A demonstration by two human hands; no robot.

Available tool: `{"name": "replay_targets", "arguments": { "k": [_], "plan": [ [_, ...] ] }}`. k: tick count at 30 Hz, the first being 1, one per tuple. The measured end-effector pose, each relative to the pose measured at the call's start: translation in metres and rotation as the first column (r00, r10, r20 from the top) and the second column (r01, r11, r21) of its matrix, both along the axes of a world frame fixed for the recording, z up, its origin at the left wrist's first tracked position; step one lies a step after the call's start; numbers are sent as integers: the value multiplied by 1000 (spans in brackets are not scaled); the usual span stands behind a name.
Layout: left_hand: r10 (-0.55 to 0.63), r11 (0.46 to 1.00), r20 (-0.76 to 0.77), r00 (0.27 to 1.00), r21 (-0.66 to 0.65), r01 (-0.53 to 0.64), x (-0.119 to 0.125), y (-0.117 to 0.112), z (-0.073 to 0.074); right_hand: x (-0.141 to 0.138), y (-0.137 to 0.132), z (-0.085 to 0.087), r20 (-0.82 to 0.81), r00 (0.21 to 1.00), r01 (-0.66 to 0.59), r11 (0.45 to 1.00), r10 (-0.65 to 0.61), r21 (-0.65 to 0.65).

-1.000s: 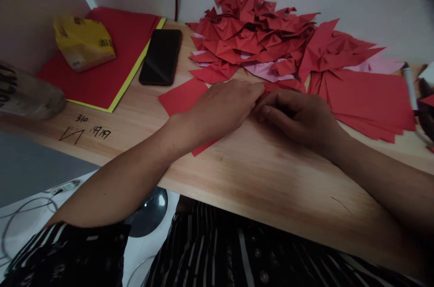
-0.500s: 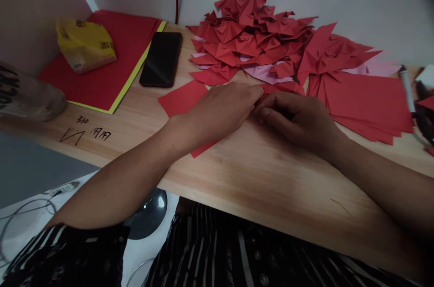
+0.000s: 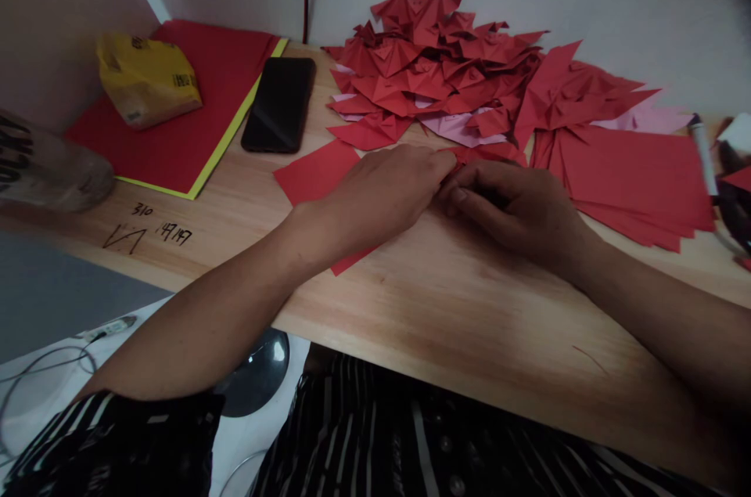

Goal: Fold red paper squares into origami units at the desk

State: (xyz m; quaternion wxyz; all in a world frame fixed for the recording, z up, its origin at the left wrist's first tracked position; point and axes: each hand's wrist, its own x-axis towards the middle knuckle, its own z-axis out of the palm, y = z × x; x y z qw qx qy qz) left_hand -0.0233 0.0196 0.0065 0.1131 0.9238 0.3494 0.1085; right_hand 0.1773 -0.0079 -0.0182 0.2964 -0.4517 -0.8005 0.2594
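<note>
On the table (image 3: pixel 458 325), I identify the folded-paper pile (image 3: pixel 434 78). In front of it, the left hand (image 3: pixel 387 188) and the right hand (image 3: pixel 522 203) meet at a red paper piece (image 3: pixel 490 153), partly hidden, near the pile's front edge; I cannot tell whether either grip is closed.

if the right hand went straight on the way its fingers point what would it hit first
Most likely the left hand, which lies just ahead of the right hand; depth leaves it unclear whether the red paper by both comes between.
</note>
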Motion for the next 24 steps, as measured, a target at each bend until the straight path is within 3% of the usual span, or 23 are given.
{"name": "replay_targets", "arguments": {
  "k": [19,24],
  "plan": [
    [7,1000,17,1000,3,-7,1,-2,0,-1,0,0,8,1000,10,1000,-9,-12],
    [32,998,-50,998,-51,-34,2,-4,6,0,1,-1,16,1000,-7,1000,7,-10]
  ]
}}
